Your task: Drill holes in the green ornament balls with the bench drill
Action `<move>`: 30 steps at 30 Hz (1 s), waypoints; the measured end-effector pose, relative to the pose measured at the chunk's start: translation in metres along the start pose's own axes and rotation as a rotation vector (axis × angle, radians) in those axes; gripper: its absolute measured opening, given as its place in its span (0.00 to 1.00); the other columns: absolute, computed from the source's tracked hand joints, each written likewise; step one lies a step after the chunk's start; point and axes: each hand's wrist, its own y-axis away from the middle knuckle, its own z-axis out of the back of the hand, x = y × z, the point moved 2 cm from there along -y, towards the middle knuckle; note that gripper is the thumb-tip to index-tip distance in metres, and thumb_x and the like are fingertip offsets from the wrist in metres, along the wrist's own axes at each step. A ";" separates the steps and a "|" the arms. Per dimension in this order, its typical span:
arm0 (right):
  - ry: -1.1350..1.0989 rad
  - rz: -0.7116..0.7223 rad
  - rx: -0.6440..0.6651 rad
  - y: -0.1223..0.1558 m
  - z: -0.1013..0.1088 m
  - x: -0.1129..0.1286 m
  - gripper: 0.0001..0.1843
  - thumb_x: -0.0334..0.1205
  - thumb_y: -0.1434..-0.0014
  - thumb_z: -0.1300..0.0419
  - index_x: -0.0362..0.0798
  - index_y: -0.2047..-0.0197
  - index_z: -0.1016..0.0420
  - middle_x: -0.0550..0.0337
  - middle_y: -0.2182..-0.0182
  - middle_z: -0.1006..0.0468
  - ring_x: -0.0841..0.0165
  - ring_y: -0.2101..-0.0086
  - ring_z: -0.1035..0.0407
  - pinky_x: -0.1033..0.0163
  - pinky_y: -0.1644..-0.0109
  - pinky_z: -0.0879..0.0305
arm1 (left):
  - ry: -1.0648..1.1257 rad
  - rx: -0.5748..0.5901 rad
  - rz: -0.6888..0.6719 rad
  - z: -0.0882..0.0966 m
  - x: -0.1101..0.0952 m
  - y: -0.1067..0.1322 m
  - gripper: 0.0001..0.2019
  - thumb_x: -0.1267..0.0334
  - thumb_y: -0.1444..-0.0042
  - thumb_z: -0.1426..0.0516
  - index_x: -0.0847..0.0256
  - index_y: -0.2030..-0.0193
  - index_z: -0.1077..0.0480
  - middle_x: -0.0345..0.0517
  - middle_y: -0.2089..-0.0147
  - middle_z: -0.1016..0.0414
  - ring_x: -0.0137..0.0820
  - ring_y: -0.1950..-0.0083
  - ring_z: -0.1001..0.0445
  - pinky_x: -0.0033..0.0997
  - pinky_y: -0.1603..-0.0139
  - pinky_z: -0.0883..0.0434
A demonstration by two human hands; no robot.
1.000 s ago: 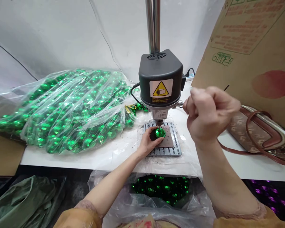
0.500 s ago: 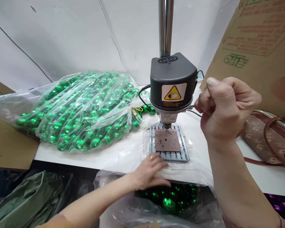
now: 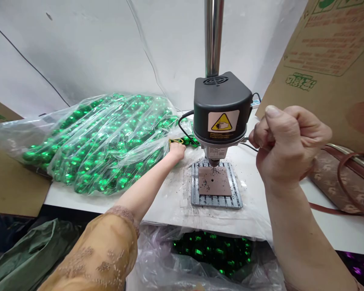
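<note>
My right hand [image 3: 291, 141] is closed in a fist around the feed lever [image 3: 245, 138] of a small bench drill press [image 3: 222, 109] with a black motor cover. Under the chuck [image 3: 214, 162], a square brown plate [image 3: 214, 182] with a small dark hole lies on a slotted grey metal base [image 3: 218, 201], strewn with dark chips. My left hand [image 3: 177, 151] is stretched to the mouth of a clear plastic bag [image 3: 109, 141] full of shiny green faceted balls. A yellow tie [image 3: 176, 141] shows there beside the hand. The left fingers are hidden, so their grip cannot be seen.
At the table's front edge an open plastic bag [image 3: 157, 258] holds more green balls [image 3: 212, 248]. A brown patterned handbag [image 3: 333, 173] and a large carton [image 3: 324, 72] stand on the right. Another carton [image 3: 15, 182] is at the left. The drill's steel column [image 3: 214, 40] rises behind.
My left hand has moved from the front of the drill base up and left to the mouth of the green-ball bag. My right hand stays on the lever.
</note>
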 end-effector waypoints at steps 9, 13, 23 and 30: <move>-0.034 0.002 -0.015 0.002 0.002 -0.003 0.22 0.33 0.45 0.39 0.47 0.85 0.43 0.70 0.89 0.44 0.79 0.85 0.49 0.64 0.79 0.53 | 0.916 0.155 0.342 0.020 -0.016 0.062 0.22 0.50 0.35 0.49 0.58 0.39 0.36 0.47 0.57 0.25 0.30 0.66 0.24 0.29 0.68 0.27; -0.030 0.006 -0.017 0.002 0.002 -0.002 0.22 0.32 0.45 0.39 0.48 0.85 0.44 0.70 0.89 0.44 0.79 0.85 0.49 0.64 0.78 0.52 | 1.213 0.257 0.462 0.015 -0.042 0.096 0.27 0.45 0.40 0.43 0.56 0.39 0.36 0.48 0.57 0.24 0.30 0.67 0.24 0.29 0.70 0.29; -0.009 0.046 0.024 0.004 0.002 -0.003 0.23 0.35 0.41 0.40 0.48 0.83 0.48 0.70 0.88 0.46 0.79 0.84 0.51 0.64 0.78 0.53 | 0.943 0.309 0.311 -0.022 -0.057 0.116 0.32 0.49 0.50 0.33 0.61 0.41 0.34 0.49 0.53 0.24 0.27 0.65 0.27 0.25 0.70 0.32; 0.091 0.102 0.061 0.008 0.004 -0.004 0.25 0.42 0.37 0.43 0.50 0.80 0.51 0.69 0.86 0.48 0.78 0.84 0.51 0.63 0.77 0.51 | 0.813 0.280 0.222 -0.025 -0.062 0.118 0.30 0.50 0.53 0.32 0.59 0.44 0.29 0.47 0.54 0.22 0.27 0.67 0.29 0.27 0.68 0.32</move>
